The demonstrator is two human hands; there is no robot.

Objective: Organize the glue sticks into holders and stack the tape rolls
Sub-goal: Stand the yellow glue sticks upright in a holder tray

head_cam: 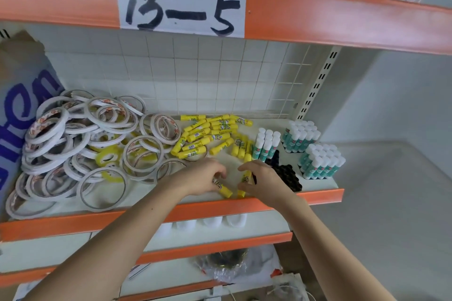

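Observation:
A heap of white tape rolls point(80, 144) covers the left half of the shelf point(146, 200), with two yellow rolls point(107, 156) among them. Several loose yellow glue sticks point(208, 134) lie in the middle. My left hand point(203, 177) grips one yellow glue stick point(223, 189) near the front edge. My right hand point(261, 181) grips another yellow stick point(244, 182), held nearly upright. A black empty holder point(288, 176) sits just right of my right hand. White-capped teal glue sticks stand in holders point(322, 161) at the right.
A cardboard box with purple lettering point(22, 110) leans at the far left. The orange shelf lip point(220, 208) runs along the front. A label reading 13-5 point(181, 5) hangs overhead. Lower shelves hold white containers point(212, 222) and a plastic bag point(227, 266).

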